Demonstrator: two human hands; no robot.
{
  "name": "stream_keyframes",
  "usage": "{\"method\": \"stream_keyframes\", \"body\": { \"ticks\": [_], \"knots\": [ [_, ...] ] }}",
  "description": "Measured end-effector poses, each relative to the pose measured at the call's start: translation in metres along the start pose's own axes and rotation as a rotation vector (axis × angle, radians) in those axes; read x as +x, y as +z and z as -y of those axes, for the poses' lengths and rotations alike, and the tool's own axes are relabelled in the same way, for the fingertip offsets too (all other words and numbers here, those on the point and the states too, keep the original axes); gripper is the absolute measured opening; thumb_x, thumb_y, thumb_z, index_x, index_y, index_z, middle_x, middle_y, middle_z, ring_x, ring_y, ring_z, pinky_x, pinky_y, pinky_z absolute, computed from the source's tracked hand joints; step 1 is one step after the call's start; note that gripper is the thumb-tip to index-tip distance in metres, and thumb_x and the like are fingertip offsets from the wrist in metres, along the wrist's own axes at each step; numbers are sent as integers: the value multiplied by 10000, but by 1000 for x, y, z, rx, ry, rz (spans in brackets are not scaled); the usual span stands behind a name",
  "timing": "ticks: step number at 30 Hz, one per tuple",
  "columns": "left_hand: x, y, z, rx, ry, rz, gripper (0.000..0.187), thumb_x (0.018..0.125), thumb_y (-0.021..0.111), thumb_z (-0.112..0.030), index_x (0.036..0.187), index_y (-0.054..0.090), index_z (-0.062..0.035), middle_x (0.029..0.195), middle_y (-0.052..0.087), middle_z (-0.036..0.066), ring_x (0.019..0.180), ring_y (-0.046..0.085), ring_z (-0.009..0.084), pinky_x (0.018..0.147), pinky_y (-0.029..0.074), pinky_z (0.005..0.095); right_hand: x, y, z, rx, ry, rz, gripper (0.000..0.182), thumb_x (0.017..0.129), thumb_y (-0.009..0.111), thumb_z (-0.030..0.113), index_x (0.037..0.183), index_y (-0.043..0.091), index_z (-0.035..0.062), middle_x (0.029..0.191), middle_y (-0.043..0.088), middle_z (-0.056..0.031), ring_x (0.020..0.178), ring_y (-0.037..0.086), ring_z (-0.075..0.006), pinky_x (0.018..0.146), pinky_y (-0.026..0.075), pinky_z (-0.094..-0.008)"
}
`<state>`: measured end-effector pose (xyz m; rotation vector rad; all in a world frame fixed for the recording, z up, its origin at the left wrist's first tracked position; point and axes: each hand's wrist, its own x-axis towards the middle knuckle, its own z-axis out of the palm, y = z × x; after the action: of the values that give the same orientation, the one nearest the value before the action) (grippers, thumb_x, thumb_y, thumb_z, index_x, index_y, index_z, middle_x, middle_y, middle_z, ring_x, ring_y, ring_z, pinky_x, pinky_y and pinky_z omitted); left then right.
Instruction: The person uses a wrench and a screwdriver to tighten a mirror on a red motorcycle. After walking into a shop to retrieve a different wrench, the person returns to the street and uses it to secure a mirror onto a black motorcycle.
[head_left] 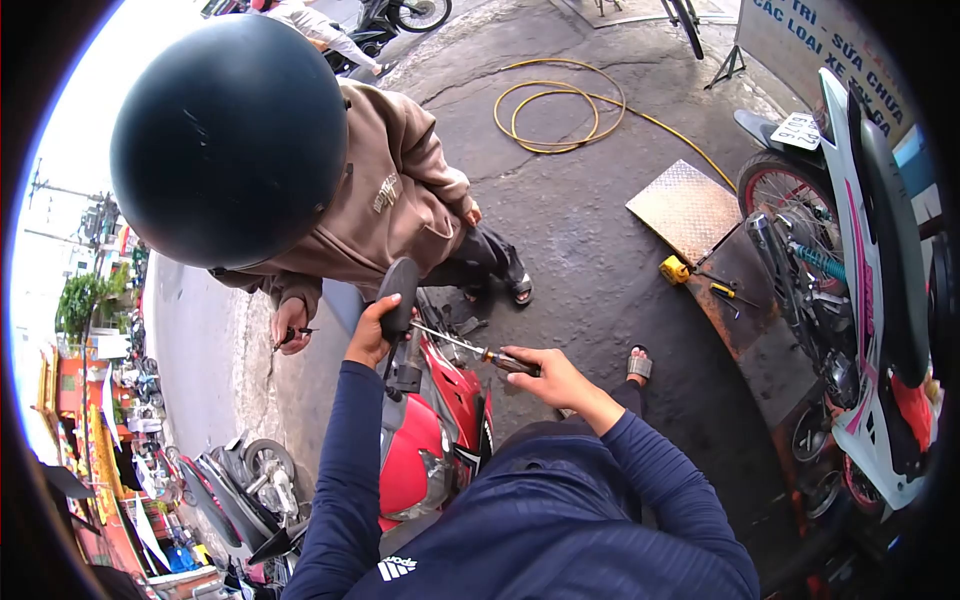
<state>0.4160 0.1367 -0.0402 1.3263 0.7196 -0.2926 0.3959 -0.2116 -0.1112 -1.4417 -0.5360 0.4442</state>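
My left hand [371,330] is closed around the lower part of a black mirror [398,290] on a red motorbike [415,455]. In my right hand [548,374] is the dark, amber-tinted handle of a screwdriver [497,360]. Its metal shaft points left, and the tip reaches the mirror's edge beside my left fingers; exact contact is hard to make out. A black handlebar grip [404,372] lies just below my left hand.
A person in a black helmet [230,140] and brown hoodie stands close on the left, holding a small dark object. A yellow hose [560,90] coils on the ground. At right, a white motorbike [850,250] stands by a metal ramp [688,208] with tools.
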Motion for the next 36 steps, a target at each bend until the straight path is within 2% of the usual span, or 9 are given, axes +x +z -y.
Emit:
{"method": "stream_keyframes", "body": {
  "ticks": [3, 4, 7, 9, 14, 17, 23, 29, 36],
  "knots": [
    [1, -2, 0, -12, -7, 2, 409, 886, 641, -331, 1148, 603, -19, 917, 692, 125, 733, 654, 202, 576, 528, 357, -1, -6, -3, -211, -46, 13, 478, 824, 719, 127, 1290, 614, 105, 869, 588, -120, 813, 656, -323, 701, 531, -447],
    [1, 0, -2, -8, -2, -4, 409, 884, 641, -330, 1148, 603, -20, 916, 691, 124, 733, 654, 202, 577, 528, 358, -1, -6, 13, -486, -38, -9, 474, 811, 699, 113, 1279, 621, 120, 869, 570, -110, 792, 645, -295, 678, 523, -429],
    [-5, 7, -5, -6, 5, -29, 383, 883, 643, -324, 1113, 619, -18, 896, 693, 114, 723, 657, 193, 568, 532, 347, 3, -6, 30, -819, -211, -78, 503, 757, 714, 90, 1255, 644, 113, 848, 525, -86, 757, 625, -268, 631, 511, -407],
    [-9, 13, -7, -15, 8, -40, 340, 887, 646, -314, 1044, 654, -13, 864, 698, 97, 702, 661, 176, 548, 539, 323, -1, -2, 27, -825, -238, -62, 482, 760, 690, 111, 1240, 655, 143, 836, 500, -74, 722, 595, -245, 600, 487, -392],
    [-4, 4, -3, 35, -11, -17, 421, 869, 645, -341, 1151, 596, -31, 911, 687, 109, 742, 645, 199, 596, 528, 350, 5, -3, 35, -1027, -516, -144, 417, 827, 585, 182, 1240, 646, 169, 880, 515, -33, 714, 536, -175, 596, 416, -300],
    [-2, 6, -7, 41, -10, -21, 416, 868, 642, -342, 1143, 597, -33, 905, 686, 106, 743, 643, 198, 597, 526, 348, 8, -2, 33, -1038, -556, -164, 416, 826, 583, 176, 1236, 652, 169, 895, 523, -36, 700, 549, -182, 583, 437, -331],
    [2, -4, 2, 45, 12, -39, 415, 865, 634, -337, 1137, 598, -26, 907, 683, 105, 744, 643, 197, 598, 528, 346, 10, -4, 26, -717, -254, -49, 430, 789, 714, 140, 1217, 673, 122, 798, 542, -75, 633, 607, -257, 583, 505, -382],
    [1, -4, 5, 29, 19, -45, 448, 866, 628, -332, 1177, 599, -11, 918, 683, 106, 758, 648, 196, 614, 542, 347, 18, -4, 16, -14, 177, -1, 429, 810, 753, 161, 1210, 679, 25, 980, 726, -159, 881, 712, -275, 781, 552, -342],
    [-6, -5, 7, 62, 3, -92, 470, 872, 627, -343, 1192, 604, 0, 976, 695, 118, 825, 675, 198, 651, 559, 346, 28, -12, 10, 193, 436, 147, 477, 825, 750, 205, 1234, 653, -20, 1125, 719, -189, 1013, 705, -235, 893, 521, -337]
  ]
}}
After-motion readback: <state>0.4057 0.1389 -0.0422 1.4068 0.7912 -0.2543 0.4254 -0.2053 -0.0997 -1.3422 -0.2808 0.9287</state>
